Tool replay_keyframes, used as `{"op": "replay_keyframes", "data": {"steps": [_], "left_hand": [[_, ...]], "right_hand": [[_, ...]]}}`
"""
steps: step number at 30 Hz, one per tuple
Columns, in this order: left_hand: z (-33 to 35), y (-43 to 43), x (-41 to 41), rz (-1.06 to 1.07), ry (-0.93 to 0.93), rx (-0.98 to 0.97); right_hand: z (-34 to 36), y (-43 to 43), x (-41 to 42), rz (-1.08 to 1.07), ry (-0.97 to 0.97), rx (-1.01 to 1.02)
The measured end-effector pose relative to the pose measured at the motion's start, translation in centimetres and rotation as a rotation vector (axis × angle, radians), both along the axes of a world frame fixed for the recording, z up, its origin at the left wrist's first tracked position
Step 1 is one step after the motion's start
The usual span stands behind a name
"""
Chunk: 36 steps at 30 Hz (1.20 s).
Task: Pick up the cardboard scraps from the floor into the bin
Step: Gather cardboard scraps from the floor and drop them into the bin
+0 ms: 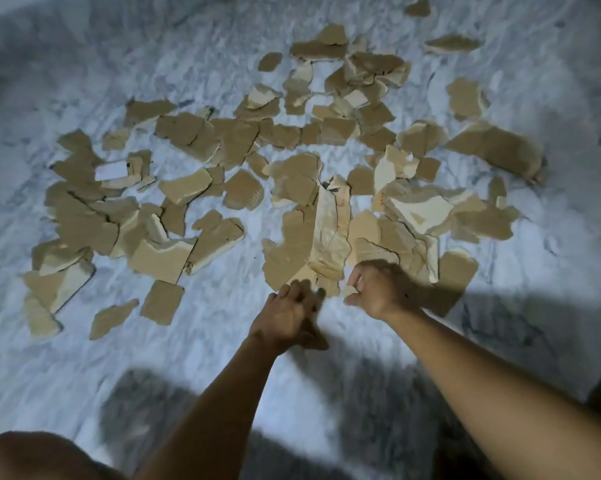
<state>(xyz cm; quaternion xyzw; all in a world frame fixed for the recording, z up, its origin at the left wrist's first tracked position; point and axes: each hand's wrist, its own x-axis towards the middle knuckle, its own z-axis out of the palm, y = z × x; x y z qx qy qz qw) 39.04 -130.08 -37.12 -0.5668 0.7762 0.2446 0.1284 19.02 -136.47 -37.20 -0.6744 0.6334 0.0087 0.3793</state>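
Several torn brown cardboard scraps (292, 168) lie scattered over a white marbled floor (205, 341). My right hand (378, 289) is at the near edge of the pile, fingers curled, pinching a small pale scrap (350, 292). My left hand (288, 317) reaches beside it with fingers extended toward a larger brown scrap (285, 258), fingertips at its near edge. No bin is in view.
Single scraps lie apart at the near left (162, 303) and at the far right (453, 43). Bare floor stretches between me and the pile. My knee (39, 455) shows at the bottom left.
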Motion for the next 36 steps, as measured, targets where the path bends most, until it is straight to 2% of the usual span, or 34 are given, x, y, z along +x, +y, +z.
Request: {"op": "replay_keyframes", "data": {"steps": [3,7,10,13,16,20,22,24,26,28,31,32,36], "left_hand": [[0.2,-0.2,0.5,0.02,0.006,-0.016],[2.0,-1.6,4.0,0.324,0.382,0.01],[3.4,-4.5,7.3,0.383,0.284,-0.072],[2.7,-7.2,7.9,0.327,0.188,-0.121],[0.8,-7.4,6.2,0.304,0.149,-0.051],[-0.6,-5.0,4.1,0.434,0.041,-0.112],[-0.3,-4.4,3.9,0.486,0.052,-0.171],[0.2,-4.0,4.5,0.581,0.234,-0.068],[0.8,-4.1,5.8,0.637,0.288,0.064],[1.6,-4.3,7.6,0.628,0.238,0.15],[3.0,-5.3,10.6,0.524,-0.015,0.202],[3.3,-5.8,11.5,0.536,-0.044,0.204],[4.8,-9.0,10.7,0.544,0.129,0.127]], "right_hand": [[2.3,-1.6,-0.2,0.092,-0.05,0.06],[3.3,-2.3,1.8,0.215,-0.137,0.103],[1.7,-2.3,3.7,0.271,-0.176,0.102],[-0.5,-1.5,4.4,0.38,-0.074,-0.046],[-1.2,-1.0,3.8,0.399,-0.029,-0.105],[0.4,-0.6,2.2,0.489,0.117,-0.132],[1.4,-0.6,1.7,0.533,0.154,-0.023],[2.7,-1.4,1.6,0.548,0.087,0.192],[4.4,-3.2,1.6,0.454,0.013,0.329],[5.7,-5.7,1.5,0.272,-0.072,0.297],[6.1,-9.6,1.7,0.02,-0.112,0.17],[5.8,-10.8,2.0,-0.038,-0.094,0.158],[3.1,-13.6,3.6,-0.051,0.07,0.185]]}}
